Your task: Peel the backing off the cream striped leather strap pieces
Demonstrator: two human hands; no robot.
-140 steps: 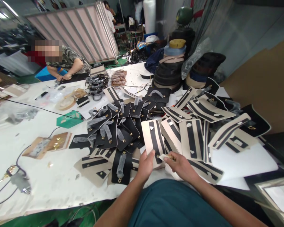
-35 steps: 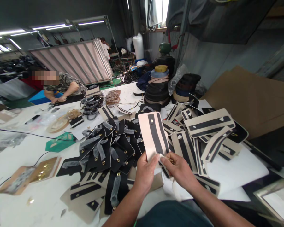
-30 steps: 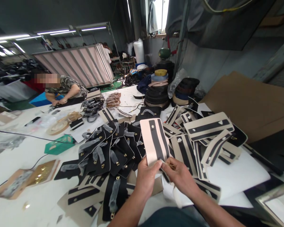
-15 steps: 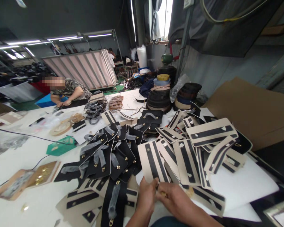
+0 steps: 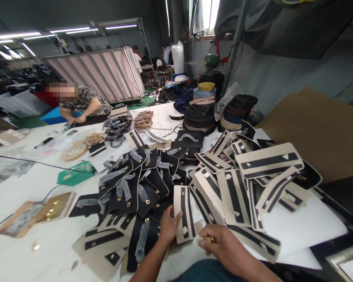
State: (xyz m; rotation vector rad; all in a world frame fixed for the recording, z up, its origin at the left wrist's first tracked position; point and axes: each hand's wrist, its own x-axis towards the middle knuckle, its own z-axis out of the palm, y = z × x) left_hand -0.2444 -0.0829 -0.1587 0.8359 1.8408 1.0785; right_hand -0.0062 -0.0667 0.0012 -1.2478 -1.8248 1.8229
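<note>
My left hand [image 5: 169, 225] grips the left edge of a beige flap panel [image 5: 180, 219] with two black strips, thumb on its face and fingers behind. A small metal fitting shows near its top and a white patch near its bottom. Just right of it, my right hand [image 5: 219, 243] is closed round small gold-coloured pieces [image 5: 210, 238], with a whitish scrap [image 5: 197, 240] at the fingertips. More striped beige panels [image 5: 233, 197] lie piled to the right. Black flaps [image 5: 123, 197] with gold clasps and wrapped straps are heaped to the left.
Left on the white table [image 5: 55, 243] are a box of gold fittings [image 5: 54, 209], a green holder [image 5: 75, 173] and tape rolls [image 5: 74, 151]. Webbing rolls [image 5: 198, 117] stand behind. Across the table a person in a camouflage shirt [image 5: 90, 102] works. Brown cardboard [image 5: 308, 133] leans at right.
My hands, together at the panel's lower end before, are now apart. My left hand has moved up to the panel's left edge, and the panel stands more upright in view. My right hand has shifted slightly right.
</note>
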